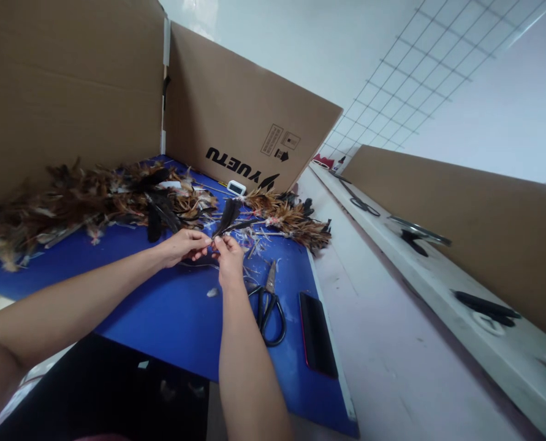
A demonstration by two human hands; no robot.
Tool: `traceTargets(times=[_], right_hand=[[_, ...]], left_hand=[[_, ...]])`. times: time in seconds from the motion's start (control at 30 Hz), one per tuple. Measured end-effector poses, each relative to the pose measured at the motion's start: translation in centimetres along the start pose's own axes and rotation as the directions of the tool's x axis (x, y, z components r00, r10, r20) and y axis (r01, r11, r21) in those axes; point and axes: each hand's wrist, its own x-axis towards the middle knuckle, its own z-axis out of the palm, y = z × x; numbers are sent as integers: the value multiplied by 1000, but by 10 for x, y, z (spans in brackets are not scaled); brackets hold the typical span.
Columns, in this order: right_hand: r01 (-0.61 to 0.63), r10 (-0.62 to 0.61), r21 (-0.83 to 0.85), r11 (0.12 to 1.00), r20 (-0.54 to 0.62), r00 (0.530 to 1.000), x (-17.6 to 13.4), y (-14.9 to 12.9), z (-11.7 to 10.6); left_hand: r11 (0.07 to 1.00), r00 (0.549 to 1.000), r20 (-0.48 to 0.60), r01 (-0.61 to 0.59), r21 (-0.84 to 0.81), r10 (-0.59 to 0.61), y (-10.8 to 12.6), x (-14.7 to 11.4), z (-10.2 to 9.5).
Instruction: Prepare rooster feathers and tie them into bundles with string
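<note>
Left hand [187, 246] and right hand [229, 257] both pinch black feathers [227, 215]. Scissors [269, 288] lie near this grip, rightward.

Feathers [228, 215] behind scissors [269, 289] and phone [317, 334]

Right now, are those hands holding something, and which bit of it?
Yes, a black feather. The left hand and right hand pinch it at its lower end, fingertips close together.
</note>
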Motion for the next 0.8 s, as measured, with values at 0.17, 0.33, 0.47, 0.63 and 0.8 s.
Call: traceTargets(times=[0.17,0.33,0.47,0.63,0.8], right_hand=[[3,-3,-10,1000,-7,1000,-2,-3,1],[-11,10,-25,1000,-55,998,-1,-3,1],[-26,25,-20,999,-48,999,0,-1,0],[-38,38,-22,999,-4,999,1,0,-1],[-32,33,-37,999,35,999,-1,-3,0]], left_hand=[[1000,1000,-15,10,-11,-11,0,0,0],[999,999,-52,-8,-35,6,1,0,2],[998,998,-59,-19,-61,16,0,0,2],[996,999,-44,-13,-87,10,-2,1,1],[996,1000,-21,-5,-93,3,1,0,3]])
